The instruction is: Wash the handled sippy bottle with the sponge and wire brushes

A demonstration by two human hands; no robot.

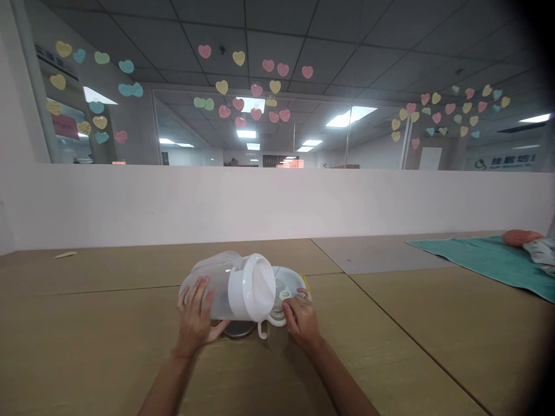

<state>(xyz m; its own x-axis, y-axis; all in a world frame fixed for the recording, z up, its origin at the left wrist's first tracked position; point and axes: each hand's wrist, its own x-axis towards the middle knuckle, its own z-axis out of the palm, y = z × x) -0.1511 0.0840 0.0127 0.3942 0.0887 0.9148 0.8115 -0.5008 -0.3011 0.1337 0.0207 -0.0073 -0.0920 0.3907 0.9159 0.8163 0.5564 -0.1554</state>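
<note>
A translucent plastic pitcher (219, 287) with a white lid (255, 289) is tipped nearly onto its side, its lid end pointing right. My left hand (196, 318) grips the pitcher's body from the left, fingers over the front and thumb underneath. Just below the lid stands a small clear bottle (277, 338) with a white handle ring around its neck. My right hand (302, 320) is closed at the right side of this bottle's neck, fingers curled. Whether any liquid is flowing I cannot tell. A white bowl (293, 276) sits right behind the bottle, partly covered by the pitcher and my right hand.
A dark round disc (240, 330) lies under the pitcher. Something thin and yellow (306, 283) shows at the bowl's right edge. At the far right are a green towel (481, 261) and an orange-red item (520, 237). A low white wall (277, 205) borders the table's back.
</note>
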